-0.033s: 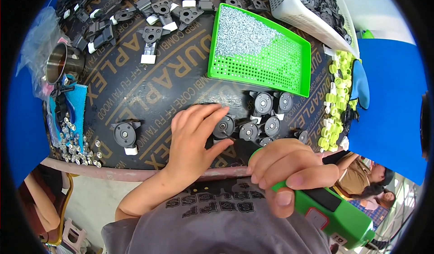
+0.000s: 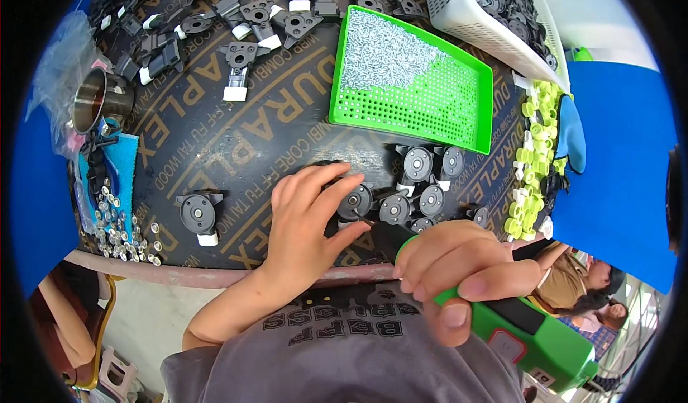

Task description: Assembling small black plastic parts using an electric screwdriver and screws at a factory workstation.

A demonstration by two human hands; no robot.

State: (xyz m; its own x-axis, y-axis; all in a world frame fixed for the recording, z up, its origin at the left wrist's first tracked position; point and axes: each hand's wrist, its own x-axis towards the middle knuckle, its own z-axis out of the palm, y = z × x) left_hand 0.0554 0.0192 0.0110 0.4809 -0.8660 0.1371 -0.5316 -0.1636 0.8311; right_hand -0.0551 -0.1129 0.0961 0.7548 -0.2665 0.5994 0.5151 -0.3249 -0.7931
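Observation:
My left hand point(image 2: 304, 213) curls round a black plastic part with a round grey disc face point(image 2: 355, 201), thumb and forefinger on either side of it. My right hand point(image 2: 466, 267) is wrapped round a green electric screwdriver point(image 2: 530, 338) with a black nose. Its thin bit points left and reaches the lower edge of the disc; whether a screw sits under the tip is too small to tell. Close by on the right stand several similar black parts point(image 2: 418, 164) with white ends. Another disc-faced part point(image 2: 198, 213) lies alone to the left of my left hand.
Beyond my hands lies a green perforated tray point(image 2: 412, 123) of small silvery screws point(image 2: 383, 51). Black parts with white ends point(image 2: 240, 62) line the back. A white basket point(image 2: 448, 8), yellow-green pieces point(image 2: 530, 159), a metal cup point(image 2: 100, 98) and small round metal pieces point(image 2: 122, 234) flank the table.
My right hand and the electric screwdriver have shifted very slightly to the right. My left forefinger has moved a little; the parts on the table stay where they were.

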